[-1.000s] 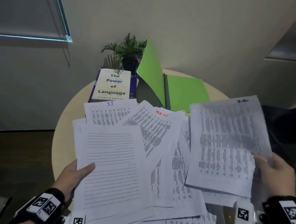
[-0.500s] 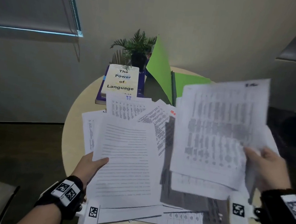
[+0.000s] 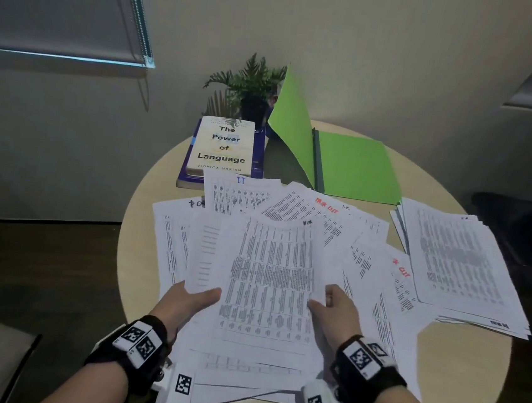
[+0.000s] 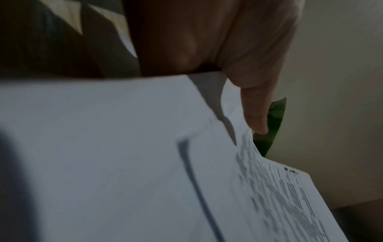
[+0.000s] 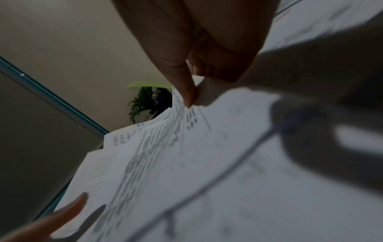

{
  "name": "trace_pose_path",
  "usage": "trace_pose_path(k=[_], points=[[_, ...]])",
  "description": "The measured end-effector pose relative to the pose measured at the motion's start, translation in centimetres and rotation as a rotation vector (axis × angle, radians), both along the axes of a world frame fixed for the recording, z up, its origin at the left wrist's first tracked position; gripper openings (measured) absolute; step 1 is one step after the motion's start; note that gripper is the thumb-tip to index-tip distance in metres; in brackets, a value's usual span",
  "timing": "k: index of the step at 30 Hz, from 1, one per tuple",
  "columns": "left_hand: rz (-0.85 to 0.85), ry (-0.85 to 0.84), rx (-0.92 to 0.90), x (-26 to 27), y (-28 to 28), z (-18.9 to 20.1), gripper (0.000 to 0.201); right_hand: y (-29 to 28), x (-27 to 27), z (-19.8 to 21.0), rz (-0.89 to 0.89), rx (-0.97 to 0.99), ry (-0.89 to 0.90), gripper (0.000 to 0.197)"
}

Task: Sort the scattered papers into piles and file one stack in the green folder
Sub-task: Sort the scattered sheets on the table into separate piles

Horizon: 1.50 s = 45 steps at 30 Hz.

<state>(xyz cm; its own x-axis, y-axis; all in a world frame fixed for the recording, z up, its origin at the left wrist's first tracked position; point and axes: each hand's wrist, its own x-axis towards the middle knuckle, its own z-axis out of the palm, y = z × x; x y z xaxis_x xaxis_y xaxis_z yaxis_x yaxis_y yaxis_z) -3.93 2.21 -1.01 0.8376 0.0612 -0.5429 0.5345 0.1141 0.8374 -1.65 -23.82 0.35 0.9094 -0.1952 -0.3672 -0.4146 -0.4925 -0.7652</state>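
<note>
Scattered printed papers (image 3: 362, 244) cover the middle of the round table (image 3: 457, 369). My left hand (image 3: 197, 297) grips the left edge of a small bunch of sheets, thumb on top. Its top sheet is a printed table sheet (image 3: 270, 274), and my right hand (image 3: 329, 303) pinches its right edge. The right wrist view shows that sheet (image 5: 207, 163) pinched between thumb and fingers (image 5: 188, 96). A sorted pile of similar sheets (image 3: 457, 270) lies at the table's right. The green folder (image 3: 356, 168) lies open at the back, its left cover standing up.
A book titled "The Power of Language" (image 3: 221, 145) rests on another book at the back left. A small potted plant (image 3: 253, 91) stands behind it against the wall. The right pile overhangs the table edge slightly. A dark seat (image 3: 524, 228) is at the right.
The sheet that my right hand held up now lies on the right pile. The right hand has come to the centre and taken the table sheet. My left hand keeps its bunch.
</note>
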Motion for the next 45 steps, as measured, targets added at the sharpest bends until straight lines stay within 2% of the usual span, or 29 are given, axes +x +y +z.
trace_pose_path(k=[1, 3, 6, 7, 9, 10, 11, 14, 16, 20, 22, 24, 27, 33, 37, 39, 41, 45], points=[[-0.020, 0.000, 0.017, 0.0, -0.2, -0.2, 0.050, 0.6, -0.1, 0.3, 0.001, -0.014, 0.000, 0.007], [0.007, -0.004, 0.038, 0.0, 0.0, -1.1, 0.065, 0.9, 0.1, 0.4, -0.039, -0.028, 0.028, 0.020], [0.037, -0.018, 0.036, -0.4, 0.5, -1.5, 0.057, 0.0, 1.3, 0.1, -0.207, 0.054, 0.063, 0.032], [0.045, -0.027, 0.032, -0.6, 0.8, -1.5, 0.052, -0.2, 1.6, 0.3, -0.273, 0.173, 0.076, 0.034], [0.051, -0.036, 0.016, -1.0, 1.4, -1.5, 0.042, -0.5, 2.3, 0.3, -0.404, 0.555, 0.078, 0.023], [0.047, -0.039, 0.004, -1.2, 1.7, -1.6, 0.039, -0.5, 2.7, 0.4, -0.443, 0.677, 0.093, 0.018], [0.040, -0.047, -0.008, -1.3, 1.9, -1.5, 0.039, -0.7, 3.1, 0.7, -0.439, 0.717, 0.128, 0.017], [0.023, -0.061, -0.038, -1.5, 2.2, -1.3, 0.053, -0.8, 4.2, 1.2, -0.322, 0.648, 0.126, 0.029], [0.029, -0.066, -0.035, -1.4, 2.5, -1.1, 0.056, -1.2, 4.8, 1.1, -0.322, 0.587, 0.087, 0.029], [0.105, -0.029, -0.022, -1.1, 4.0, -1.1, 0.043, -3.4, 5.7, 1.5, -0.314, 0.216, -0.074, 0.022], [0.146, -0.015, -0.008, -1.1, 5.1, -1.1, 0.037, -5.0, 5.8, 2.1, -0.261, 0.062, -0.059, 0.026], [0.175, -0.008, -0.001, -1.3, 6.0, -1.0, 0.036, -6.7, 5.6, 2.0, -0.205, -0.048, -0.001, 0.021], [0.196, -0.013, -0.012, -1.5, 6.8, -0.8, 0.038, -8.3, 4.8, 1.7, -0.135, -0.049, 0.057, 0.025], [0.199, -0.031, 0.008, -0.8, 6.5, -0.4, 0.032, -7.3, 3.4, 2.5, -0.094, 0.151, 0.084, 0.032], [0.213, -0.079, 0.054, -0.1, 6.4, -0.2, 0.027, -7.5, 4.0, 2.4, -0.245, 0.135, -0.033, 0.029], [0.234, -0.087, 0.057, 0.0, 6.6, 0.0, 0.031, -8.3, 4.1, 3.2, -0.248, 0.078, -0.103, 0.023], [0.233, -0.084, 0.058, -0.1, 6.7, 0.3, 0.032, -9.0, 4.2, 4.4, -0.273, 0.115, -0.144, 0.014], [0.208, -0.081, 0.108, -0.7, 6.0, 0.5, 0.021, -9.0, 3.6, 7.6, -0.249, 0.206, -0.185, 0.019]])
